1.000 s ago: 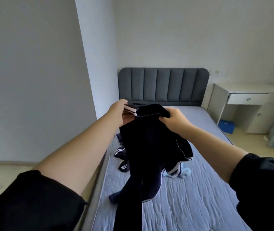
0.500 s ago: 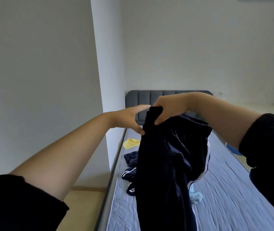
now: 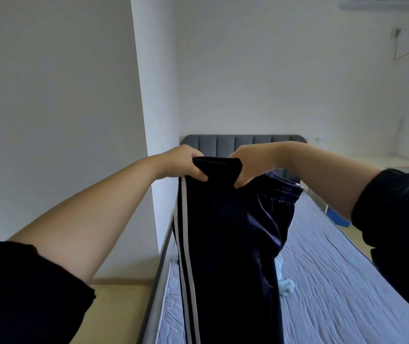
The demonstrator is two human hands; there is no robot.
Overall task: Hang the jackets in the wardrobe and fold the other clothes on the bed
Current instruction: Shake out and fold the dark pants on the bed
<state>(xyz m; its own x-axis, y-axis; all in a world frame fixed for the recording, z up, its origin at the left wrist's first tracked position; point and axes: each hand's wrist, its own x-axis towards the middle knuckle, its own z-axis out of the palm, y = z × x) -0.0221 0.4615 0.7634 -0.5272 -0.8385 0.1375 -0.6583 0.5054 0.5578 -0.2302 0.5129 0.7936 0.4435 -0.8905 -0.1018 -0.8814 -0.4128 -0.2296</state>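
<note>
1. Head view, far left: a black left sleeve (image 3: 24, 294) is seen at the lower corner, and a bare forearm is stretched out from it toward the middle.
2. A strip of pale yellowish floor (image 3: 119, 306) is seen under that forearm, between the white wall (image 3: 49, 95) and the bed frame.
3. The left hand (image 3: 181, 162) is raised in front of the wall corner. Its fingers are curled over the top edge of a pair of dark navy track trousers (image 3: 228, 232), and the cloth is pinched against the thumb.
4. The trousers are held in the air above the left side of the bed and hang from both hands past the bottom of the frame. Two white side stripes (image 3: 186, 244) run down their left edge.
5. The right hand (image 3: 250, 162) is set just beside the left one on the same top edge, with fingers and thumb closed round the fabric.
6. The gathered elastic waistband (image 3: 282, 187) is seen drooping behind and to the right of the right hand.
7. A grey padded headboard (image 3: 223, 142) is partly covered by both hands.
8. A small light blue garment (image 3: 284, 284) lies on the bed with a wrinkled pale blue sheet (image 3: 335, 281) and is partly hidden by the trousers.
9. A blue box (image 3: 337, 218) is seen on the floor beside the bed, next to the black right sleeve (image 3: 397, 207).
10. A white air conditioner (image 3: 384, 2) is mounted at the top right.
</note>
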